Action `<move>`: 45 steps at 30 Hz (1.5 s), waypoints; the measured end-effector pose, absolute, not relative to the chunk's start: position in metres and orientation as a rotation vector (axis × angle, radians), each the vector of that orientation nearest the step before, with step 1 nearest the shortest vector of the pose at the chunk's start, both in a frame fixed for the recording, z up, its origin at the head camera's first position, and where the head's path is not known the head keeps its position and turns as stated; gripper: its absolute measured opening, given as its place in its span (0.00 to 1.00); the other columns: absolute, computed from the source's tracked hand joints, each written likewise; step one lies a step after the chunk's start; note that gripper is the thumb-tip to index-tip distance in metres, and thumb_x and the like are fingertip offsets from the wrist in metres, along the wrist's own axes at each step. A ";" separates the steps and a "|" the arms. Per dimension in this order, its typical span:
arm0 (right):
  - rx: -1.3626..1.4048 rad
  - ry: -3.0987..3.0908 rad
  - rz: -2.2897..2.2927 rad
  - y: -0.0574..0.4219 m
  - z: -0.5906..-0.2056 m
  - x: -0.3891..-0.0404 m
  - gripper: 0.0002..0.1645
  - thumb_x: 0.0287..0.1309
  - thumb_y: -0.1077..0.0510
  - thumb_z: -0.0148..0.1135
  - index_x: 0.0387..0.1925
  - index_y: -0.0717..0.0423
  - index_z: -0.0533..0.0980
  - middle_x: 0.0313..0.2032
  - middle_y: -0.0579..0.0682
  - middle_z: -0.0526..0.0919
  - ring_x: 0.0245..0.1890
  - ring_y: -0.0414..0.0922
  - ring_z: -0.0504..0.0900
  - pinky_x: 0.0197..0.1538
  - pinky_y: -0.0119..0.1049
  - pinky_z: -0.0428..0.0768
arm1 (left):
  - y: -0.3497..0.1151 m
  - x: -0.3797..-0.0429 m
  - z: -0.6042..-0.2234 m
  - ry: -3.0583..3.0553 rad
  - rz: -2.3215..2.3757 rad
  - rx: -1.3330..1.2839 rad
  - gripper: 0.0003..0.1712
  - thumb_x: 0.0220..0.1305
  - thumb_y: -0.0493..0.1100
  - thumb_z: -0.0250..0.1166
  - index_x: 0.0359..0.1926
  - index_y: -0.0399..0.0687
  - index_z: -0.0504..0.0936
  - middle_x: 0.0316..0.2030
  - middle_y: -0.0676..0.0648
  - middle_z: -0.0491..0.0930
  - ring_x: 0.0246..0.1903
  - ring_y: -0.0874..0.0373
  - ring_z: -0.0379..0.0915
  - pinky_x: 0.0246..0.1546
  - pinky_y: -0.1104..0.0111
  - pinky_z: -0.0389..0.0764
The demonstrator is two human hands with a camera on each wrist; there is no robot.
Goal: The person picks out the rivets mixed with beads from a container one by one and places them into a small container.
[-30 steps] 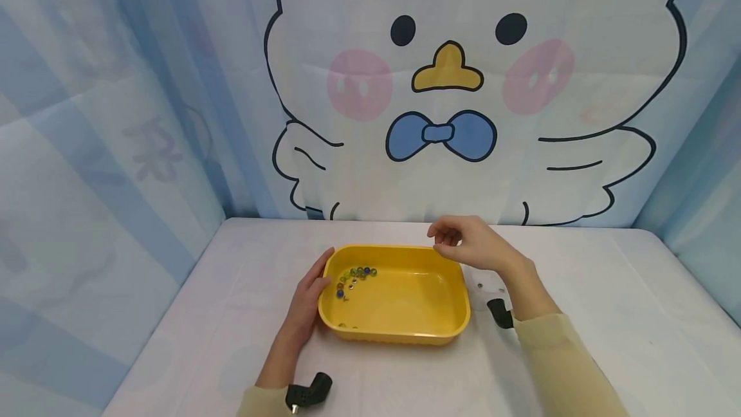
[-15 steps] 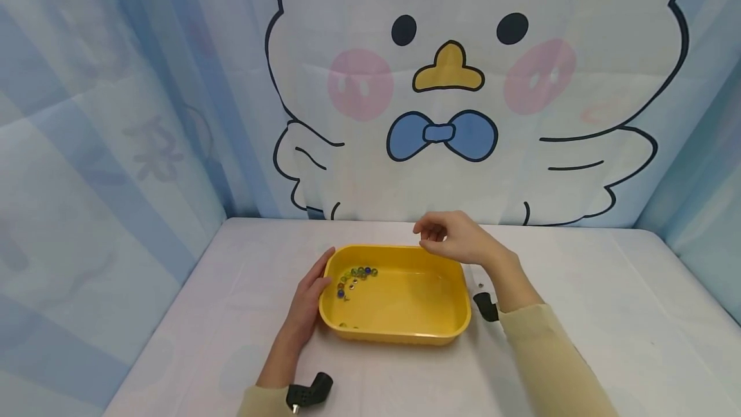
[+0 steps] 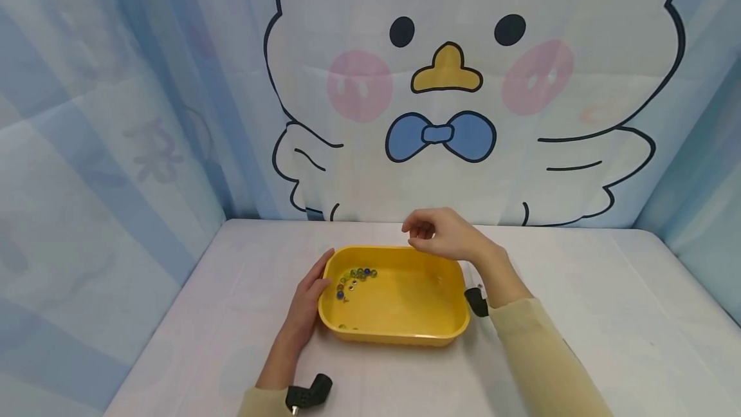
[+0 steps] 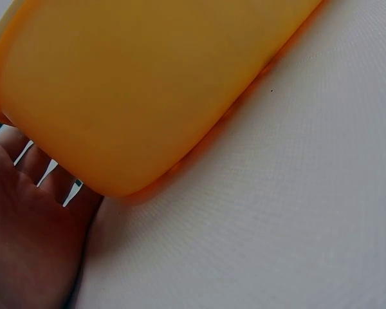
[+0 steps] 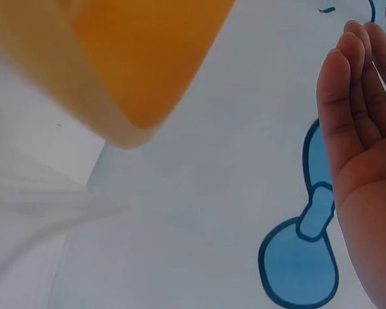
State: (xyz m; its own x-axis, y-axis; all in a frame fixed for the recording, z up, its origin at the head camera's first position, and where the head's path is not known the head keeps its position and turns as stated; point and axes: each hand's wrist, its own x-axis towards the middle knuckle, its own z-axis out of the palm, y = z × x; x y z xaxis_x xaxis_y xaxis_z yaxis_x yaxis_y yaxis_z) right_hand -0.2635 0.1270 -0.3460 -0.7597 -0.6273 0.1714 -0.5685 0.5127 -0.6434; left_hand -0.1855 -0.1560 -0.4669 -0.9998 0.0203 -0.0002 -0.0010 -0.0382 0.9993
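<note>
A yellow plastic basin (image 3: 405, 304) sits on the white table. Several glass marbles (image 3: 360, 272), mostly green and blue, lie along its left inner side. My left hand (image 3: 303, 304) holds the basin's left end, thumb at the rim. In the left wrist view, fingers of the left hand (image 4: 38, 238) lie against the basin's outer side (image 4: 135, 96). Over the far rim, right of middle, hovers my right hand (image 3: 442, 233) with loosely bent fingers; I see nothing between thumb and forefinger. The right wrist view shows the right hand (image 5: 367, 167) beside a blurred basin corner (image 5: 148, 58).
A small bead (image 3: 480, 286) rests on the table just right of the basin, partly behind the right wrist's black camera (image 3: 477, 302). The left wrist carries another camera (image 3: 309, 391). A printed cloth (image 3: 370, 185) hangs behind the table's back edge.
My right hand has moved left along the basin's far rim and slightly up, its wrist camera now near the basin's right side. The left hand, basin and marbles have stayed put.
</note>
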 end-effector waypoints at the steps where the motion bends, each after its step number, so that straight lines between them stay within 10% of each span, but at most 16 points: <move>1: -1.058 2.658 -1.081 0.126 -0.345 -0.264 0.10 0.60 0.63 0.65 0.44 0.57 0.81 0.34 0.45 0.80 0.35 0.45 0.77 0.42 0.36 0.82 | -0.156 -0.185 -0.467 2.168 2.252 0.019 0.34 0.73 0.37 0.45 0.78 0.51 0.60 0.77 0.50 0.54 0.77 0.54 0.44 0.75 0.55 0.47; 45: -1.260 2.390 -0.908 0.048 -0.378 -0.268 0.11 0.60 0.63 0.64 0.45 0.62 0.81 0.31 0.43 0.79 0.33 0.41 0.76 0.40 0.32 0.80 | -0.157 -0.188 -0.466 2.192 2.223 0.018 0.33 0.73 0.37 0.45 0.78 0.51 0.60 0.77 0.50 0.54 0.76 0.53 0.45 0.74 0.55 0.50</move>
